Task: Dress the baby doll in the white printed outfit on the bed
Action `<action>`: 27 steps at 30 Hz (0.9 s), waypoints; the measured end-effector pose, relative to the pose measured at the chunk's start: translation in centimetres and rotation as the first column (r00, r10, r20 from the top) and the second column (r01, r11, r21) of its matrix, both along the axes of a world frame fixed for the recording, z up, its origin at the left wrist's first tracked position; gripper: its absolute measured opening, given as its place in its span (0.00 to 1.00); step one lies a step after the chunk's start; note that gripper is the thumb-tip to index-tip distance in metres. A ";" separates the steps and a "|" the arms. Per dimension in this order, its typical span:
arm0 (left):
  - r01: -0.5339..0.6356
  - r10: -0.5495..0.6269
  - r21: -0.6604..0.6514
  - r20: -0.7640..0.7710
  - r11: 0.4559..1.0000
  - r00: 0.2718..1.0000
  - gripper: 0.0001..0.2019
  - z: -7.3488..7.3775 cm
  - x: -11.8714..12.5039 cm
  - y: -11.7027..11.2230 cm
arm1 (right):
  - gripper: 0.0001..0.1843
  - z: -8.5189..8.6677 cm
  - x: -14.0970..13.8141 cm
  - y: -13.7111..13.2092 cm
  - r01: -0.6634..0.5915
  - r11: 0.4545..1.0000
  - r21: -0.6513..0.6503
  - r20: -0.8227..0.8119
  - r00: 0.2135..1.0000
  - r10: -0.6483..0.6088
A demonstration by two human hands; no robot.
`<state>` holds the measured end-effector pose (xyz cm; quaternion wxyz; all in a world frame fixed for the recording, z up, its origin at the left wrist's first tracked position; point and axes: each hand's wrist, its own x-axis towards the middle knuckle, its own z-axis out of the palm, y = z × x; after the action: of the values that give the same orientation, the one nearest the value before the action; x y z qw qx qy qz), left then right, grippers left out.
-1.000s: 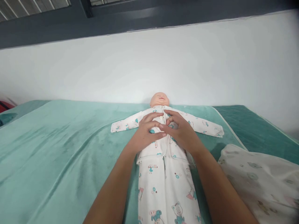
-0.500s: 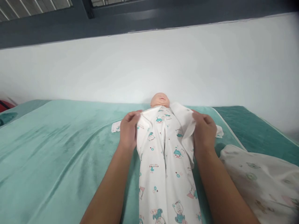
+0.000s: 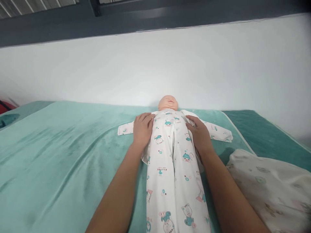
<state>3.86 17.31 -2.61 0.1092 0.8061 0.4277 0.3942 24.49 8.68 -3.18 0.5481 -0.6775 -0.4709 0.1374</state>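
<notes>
A baby doll (image 3: 168,103) lies on its back on the teal blanket (image 3: 60,152), its head towards the wall. It wears a white printed sleepsuit (image 3: 173,168), and an open white jacket is spread under it with the sleeves (image 3: 218,132) stretched out to both sides. My left hand (image 3: 143,129) lies flat against the left side of the doll's chest, fingers stretched out on the jacket flap. My right hand (image 3: 199,133) rests on the right side of the chest, fingers laid over the bunched right flap (image 3: 191,120). Both hands touch the doll's torso.
A second white printed cloth (image 3: 269,187) lies bunched on the blanket at the lower right. A white wall (image 3: 155,64) rises just behind the doll's head, with a dark window frame above it. A red object shows at the far left edge.
One second ago both hands were together at the jacket front on the doll's chest. They then pulled the two flaps apart and now lie against the sides of the torso.
</notes>
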 end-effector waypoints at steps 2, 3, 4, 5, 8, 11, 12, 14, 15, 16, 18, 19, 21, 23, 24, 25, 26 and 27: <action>-0.016 0.015 -0.017 -0.084 1.000 0.996 0.17 0.0 0.3 0.8 | 0.20 -0.7 0.6 0.9 0.020 1.000 0.011 0.090 0.996 -0.021; -0.016 0.012 -0.033 -0.117 0.999 0.993 0.18 0.0 0.4 1.2 | 0.19 -1.0 0.8 1.4 0.043 0.999 0.015 0.132 0.990 -0.045; -0.012 0.005 -0.048 -0.142 0.999 0.990 0.18 0.0 0.4 1.6 | 0.18 -1.2 0.9 2.0 0.073 0.997 0.013 0.168 0.983 -0.074; -0.011 0.001 -0.061 -0.158 0.998 0.987 0.18 0.1 0.5 1.9 | 0.18 -1.4 0.9 2.6 0.108 0.994 0.004 0.200 0.974 -0.107; -0.038 0.022 -0.081 -0.190 0.996 0.982 0.19 0.1 0.5 2.6 | 0.20 -1.3 0.9 4.0 0.174 0.982 -0.079 0.286 0.947 -0.145; -0.076 0.058 -0.071 -0.234 0.995 0.971 0.20 0.0 0.5 3.2 | 0.21 -0.5 0.9 4.9 0.142 0.977 -0.162 0.338 0.938 -0.080; -0.089 0.070 -0.065 -0.251 0.994 0.965 0.21 0.0 0.6 3.4 | 0.22 -0.2 1.0 5.2 0.123 0.976 -0.180 0.351 0.935 -0.053; -0.118 0.095 -0.062 -0.287 0.991 0.953 0.21 -0.1 0.6 3.7 | 0.23 0.5 1.1 5.8 0.099 0.967 -0.233 0.368 0.930 -0.007; -0.131 0.106 -0.065 -0.302 0.989 0.948 0.21 0.0 0.7 3.9 | 0.23 0.8 1.1 6.0 0.093 0.958 -0.270 0.373 0.928 0.015; -0.142 0.114 -0.071 -0.312 0.987 0.943 0.21 0.0 0.7 4.0 | 0.24 1.0 1.2 6.3 0.090 0.947 -0.309 0.375 0.926 0.034; -0.157 0.121 -0.086 -0.321 0.984 0.939 0.21 0.2 0.7 4.2 | 0.25 1.4 1.3 6.8 0.103 0.924 -0.368 0.380 0.924 0.048; -0.162 0.124 -0.093 -0.323 0.982 0.938 0.21 0.2 0.7 4.3 | 0.25 1.4 1.4 7.0 0.114 0.917 -0.382 0.386 0.921 0.046; -0.173 0.132 -0.100 -0.326 0.980 0.936 0.20 0.4 0.5 4.4 | 0.26 1.3 1.8 7.1 0.140 0.913 -0.383 0.397 0.918 0.025; -0.188 0.145 -0.100 -0.334 0.977 0.931 0.21 0.4 0.3 4.4 | 0.26 1.0 2.3 7.1 0.182 0.907 -0.379 0.404 0.915 -0.015; -0.196 0.152 -0.099 -0.341 0.976 0.928 0.21 0.5 0.2 4.4 | 0.26 0.9 2.6 7.0 0.211 0.899 -0.385 0.407 0.913 -0.040; -0.201 0.156 -0.097 -0.349 0.975 0.924 0.21 0.5 0.0 4.4 | 0.25 0.7 2.9 6.8 0.241 0.886 -0.396 0.406 0.911 -0.067; -0.204 0.158 -0.096 -0.358 0.974 0.920 0.21 0.6 0.0 4.4 | 0.25 0.6 3.3 6.7 0.266 0.874 -0.406 0.402 0.911 -0.091; -0.206 0.159 -0.093 -0.365 0.974 0.917 0.21 0.6 -0.1 4.3 | 0.24 0.5 3.6 6.5 0.289 0.865 -0.410 0.397 0.911 -0.116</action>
<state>3.76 21.63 -2.02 0.0451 0.8117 0.5383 0.2221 28.08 15.22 -2.65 0.2880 -0.8477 -0.4416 0.0596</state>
